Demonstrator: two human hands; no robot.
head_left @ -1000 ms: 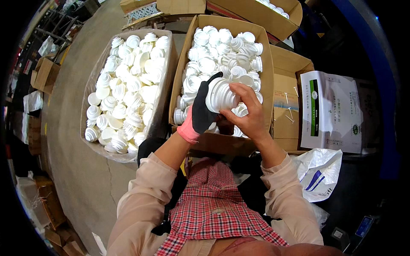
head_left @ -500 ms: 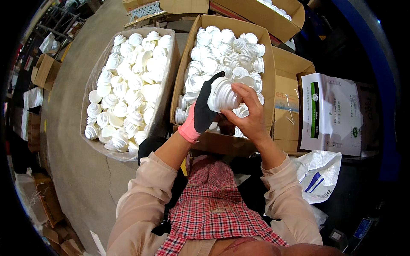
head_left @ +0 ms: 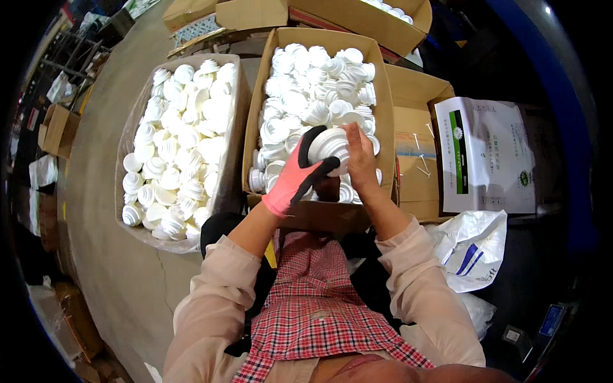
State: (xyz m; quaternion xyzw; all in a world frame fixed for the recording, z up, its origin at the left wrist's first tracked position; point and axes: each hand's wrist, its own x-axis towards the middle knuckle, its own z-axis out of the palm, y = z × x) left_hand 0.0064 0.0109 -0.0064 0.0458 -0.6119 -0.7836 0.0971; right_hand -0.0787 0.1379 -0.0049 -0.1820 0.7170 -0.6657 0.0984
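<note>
Left hand in pink-and-black glove (head_left: 295, 173) clamped around round white ridged plastic piece (head_left: 328, 149), thumb and fingers on opposite sides
Bare right hand (head_left: 361, 157) against piece's right edge, fingers close together; cannot tell whether it grips
Piece held above near end of deep brown cardboard box (head_left: 338, 218), heaped with similar white ridged pieces (head_left: 316, 83)
Left of it, plastic-lined box (head_left: 239, 118) full of cream-white ridged pieces (head_left: 171, 150)
Right, open shallow cardboard box (head_left: 408, 96) with thin white sticks (head_left: 423, 171)
Nearer body, crumpled white plastic bag (head_left: 479, 246)
</note>
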